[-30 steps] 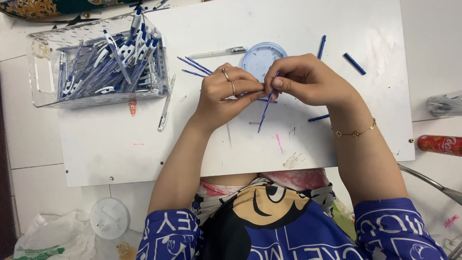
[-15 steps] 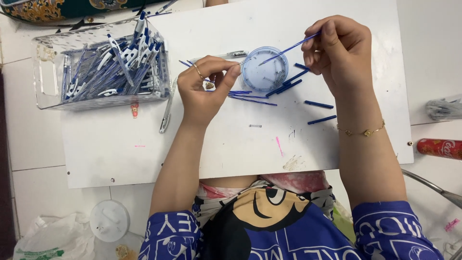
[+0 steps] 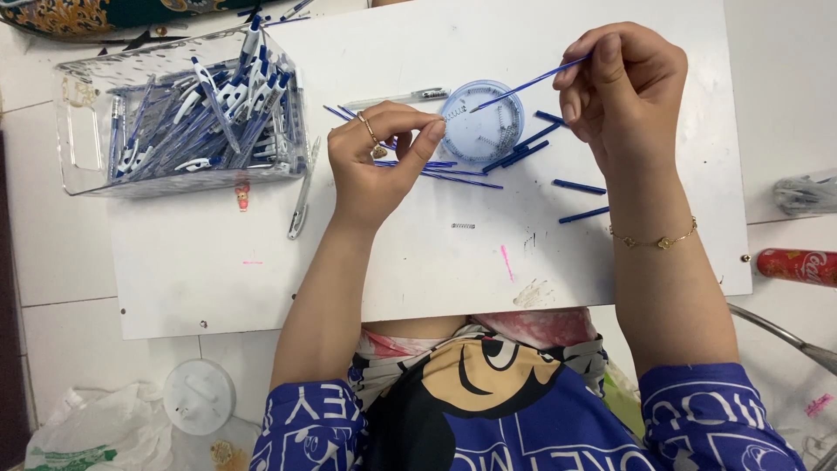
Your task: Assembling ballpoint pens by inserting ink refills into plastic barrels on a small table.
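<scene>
Right hand (image 3: 623,83) is raised over the far right part of the white board worktop (image 3: 218,270), fingertips pinched shut on the end of a thin blue pen refill (image 3: 523,85); the refill slants down to the left, its free tip over the round clear plastic lid (image 3: 482,122) that holds small metal springs. Left hand (image 3: 379,153) sits just left of that lid, fingers curled with thumb and forefinger pinched narrow on something tiny, cannot tell what; rings on two fingers. Under and beside the left hand lie several loose blue refills (image 3: 453,177), fanned out flat on the worktop. Short dark blue pen barrel pieces (image 3: 579,186) are scattered right of the lid, apart from each other, a couple touching the lid's rim. One loose small metal spring (image 3: 463,226) lies alone on the board, nearer the person than the left hand. A clear pen body (image 3: 397,98) lies flat beyond the left hand, just left of the lid. A clear rectangular plastic bin (image 3: 78,131) at the far left is heaped with assembled blue and white pens (image 3: 209,113); another clear pen (image 3: 301,205) lies just beside the bin's right wall. Right wrist carries a thin gold bracelet (image 3: 654,237). A red can (image 3: 798,264) lies on its side off the board's right edge. A white round cap (image 3: 199,397) sits on the tiled floor at lower left.
</scene>
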